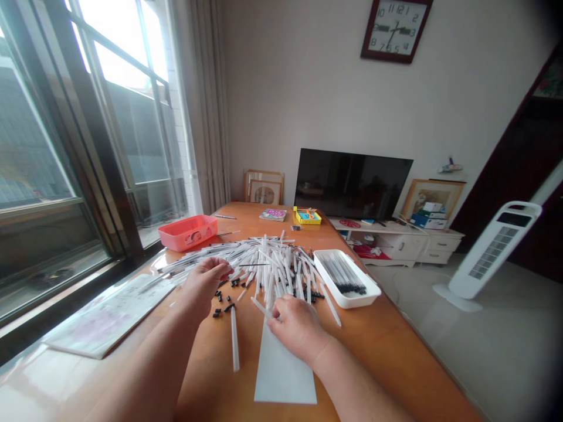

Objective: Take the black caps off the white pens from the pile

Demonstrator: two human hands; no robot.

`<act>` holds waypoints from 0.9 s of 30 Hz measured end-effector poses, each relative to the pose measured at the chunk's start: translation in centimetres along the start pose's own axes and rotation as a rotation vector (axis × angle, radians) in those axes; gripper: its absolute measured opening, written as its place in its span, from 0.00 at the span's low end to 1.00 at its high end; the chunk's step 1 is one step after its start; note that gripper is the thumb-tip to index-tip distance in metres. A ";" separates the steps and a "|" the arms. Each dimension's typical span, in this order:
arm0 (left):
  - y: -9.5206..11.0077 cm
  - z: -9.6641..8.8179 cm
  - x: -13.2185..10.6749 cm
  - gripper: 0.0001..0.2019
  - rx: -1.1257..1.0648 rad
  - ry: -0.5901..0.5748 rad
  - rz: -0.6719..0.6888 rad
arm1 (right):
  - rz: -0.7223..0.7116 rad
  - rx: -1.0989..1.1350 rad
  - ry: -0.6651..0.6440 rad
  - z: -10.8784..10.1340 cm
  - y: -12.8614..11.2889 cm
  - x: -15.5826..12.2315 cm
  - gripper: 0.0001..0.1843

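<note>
left hand (210,275) pinched dark rod (255,265), right hand (295,325) gripped pale tube (260,305); black bits (229,307) lay between them, tray (358,300) right of both

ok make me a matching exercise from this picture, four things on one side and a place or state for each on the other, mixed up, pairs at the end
Column one
1. coral-red box
2. left hand
3. white tray
4. right hand

Column two
A. holds a pale tube above the white sheet
B. filled with slim sticks, black ends lined up
C. on the table's window side
D. holds a thin dark rod

Pairs: 1-C, 2-D, 3-B, 4-A
</note>
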State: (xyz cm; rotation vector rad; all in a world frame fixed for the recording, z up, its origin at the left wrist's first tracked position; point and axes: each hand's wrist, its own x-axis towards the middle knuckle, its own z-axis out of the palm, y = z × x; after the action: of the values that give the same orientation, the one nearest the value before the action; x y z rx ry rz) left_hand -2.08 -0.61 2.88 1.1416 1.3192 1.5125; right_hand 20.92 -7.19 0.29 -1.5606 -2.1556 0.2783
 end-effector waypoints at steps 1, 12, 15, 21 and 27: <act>0.2 0.0 -0.1 0.10 -0.007 0.003 -0.003 | -0.003 0.019 0.003 0.0 0.0 0.0 0.03; 1.2 0.2 -0.5 0.10 -0.132 0.006 -0.030 | 0.307 1.134 0.158 -2.0 1.6 1.3 0.16; 1.3 0.5 -0.7 0.11 -0.194 -0.063 -0.035 | 0.395 1.457 0.280 -2.7 2.4 1.6 0.14; 2.0 1.2 -1.6 0.11 -0.247 -0.181 -0.040 | 0.491 1.774 0.394 -2.8 3.5 2.1 0.12; 2.6 1.6 -2.2 0.11 -0.248 -0.209 -0.041 | 0.512 1.816 0.423 -2.7 4.0 2.4 0.09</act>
State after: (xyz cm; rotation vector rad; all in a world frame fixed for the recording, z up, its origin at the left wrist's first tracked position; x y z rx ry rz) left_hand 0.02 -2.58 5.26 1.0730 0.9795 1.4388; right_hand 24.99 -3.91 1.60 -0.7447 -0.4509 1.3687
